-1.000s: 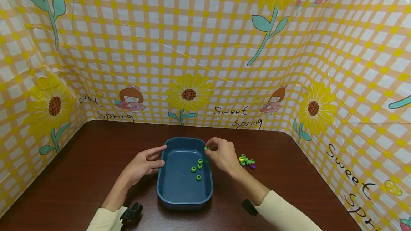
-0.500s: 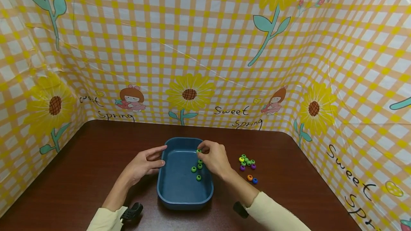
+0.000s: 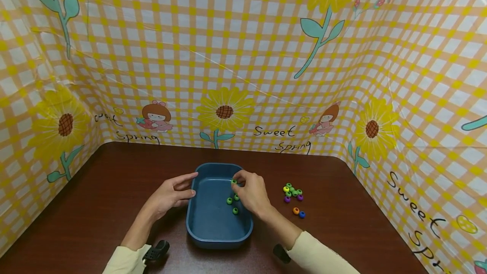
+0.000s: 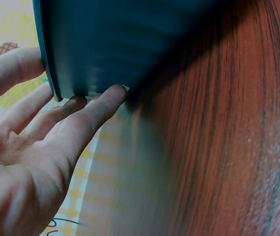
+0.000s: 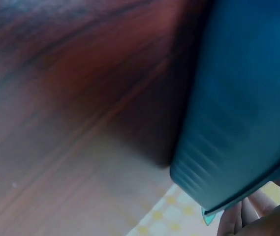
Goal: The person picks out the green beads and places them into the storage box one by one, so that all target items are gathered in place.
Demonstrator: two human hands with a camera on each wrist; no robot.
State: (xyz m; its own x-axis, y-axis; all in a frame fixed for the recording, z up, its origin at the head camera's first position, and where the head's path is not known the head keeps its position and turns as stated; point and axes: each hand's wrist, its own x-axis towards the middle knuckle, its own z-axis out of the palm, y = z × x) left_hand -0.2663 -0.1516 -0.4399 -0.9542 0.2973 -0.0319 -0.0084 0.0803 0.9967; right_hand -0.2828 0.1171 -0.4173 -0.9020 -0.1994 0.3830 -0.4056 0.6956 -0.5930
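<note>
A blue rectangular bin stands on the table, with several green beads lying loose on its floor. Over the bin's far right part, my right hand pinches a green bead between thumb and fingertips. In the right wrist view, the bin's wall hides most of that hand. My left hand touches the left side of the bin with fairly straight, spread fingers, as the left wrist view also shows on the bin's outer wall.
Right of the bin lies a loose cluster of green beads, with a yellow bead and purple beads among them. Nearer me are an orange bead and a blue bead. A checked cloth walls in the dark wooden table.
My right hand has moved left from the bin's right rim to over its inside, carrying the green bead. The orange and blue beads have come into sight. My left hand has stayed still.
</note>
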